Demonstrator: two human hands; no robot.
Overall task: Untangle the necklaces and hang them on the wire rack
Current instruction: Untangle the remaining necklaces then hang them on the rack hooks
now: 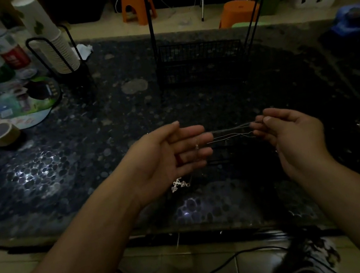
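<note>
Thin necklace chains [231, 132] stretch in the air between my two hands above the dark pebbled table [106, 134]. My left hand [171, 159] is palm up with straight fingers, and the chains run over its fingers. A silver pendant [179, 184] dangles below that hand. My right hand [294, 135] pinches the chains' other end between thumb and fingertips. The black wire rack [199, 63] stands behind the hands at the table's far side, with tall upright posts [148, 16].
A stack of paper cups in a black holder [55, 47], cans [3, 56], a tape roll [3, 134] and papers crowd the table's left. Orange stools [136, 4] stand on the floor beyond. A cable [222, 271] runs across the floor by my feet.
</note>
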